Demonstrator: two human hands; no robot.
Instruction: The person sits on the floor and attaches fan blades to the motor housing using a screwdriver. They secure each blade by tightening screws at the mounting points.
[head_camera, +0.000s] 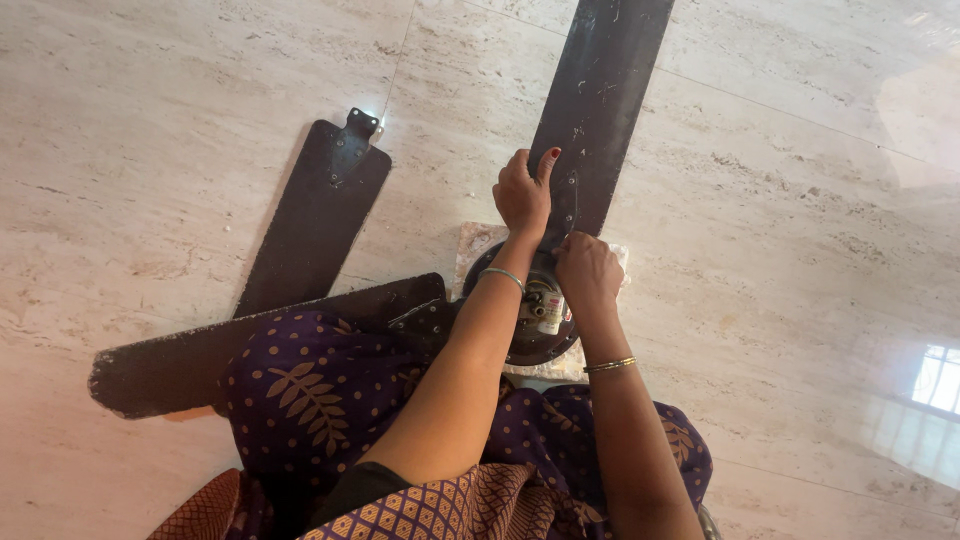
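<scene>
A dark ceiling fan lies on the marble floor. Its round motor hub (535, 335) rests on a pale cloth (478, 240). One long dark blade (600, 90) runs away from the hub toward the top. My left hand (522, 195) presses on the base of that blade, fingers curled over its left edge. My right hand (588, 272) sits just below, fingers closed at the blade's bracket near the hub; whether it holds something small is hidden. A second blade (250, 345) attached to the hub points left, partly under my lap.
A loose third blade (320, 215) with a metal bracket (361, 124) lies on the floor to the left. My purple dotted garment (320, 400) covers my knees at the bottom. A window reflects in the glossy floor (940, 375) at right.
</scene>
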